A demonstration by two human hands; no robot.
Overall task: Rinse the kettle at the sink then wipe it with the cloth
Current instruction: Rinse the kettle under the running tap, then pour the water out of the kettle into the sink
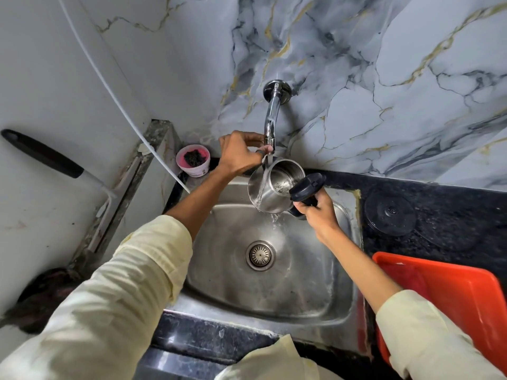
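Observation:
A steel kettle (271,187) with its black lid (307,185) flipped open hangs tilted over the steel sink (315,297), under the chrome tap (271,116). My right hand (318,209) grips the kettle's black handle. Water runs from the tap down the kettle's outside wall and falls into the basin. My left hand (241,153) is at the tap's spout, fingers pinched around its tip, just above the kettle's rim. No cloth is in view.
A pink tub (193,160) with a dark scrubber sits at the sink's back left corner. The kettle's black base (391,212) rests on the dark counter at right. An orange tray (452,300) lies near right. A black-handled squeegee (55,163) leans at left.

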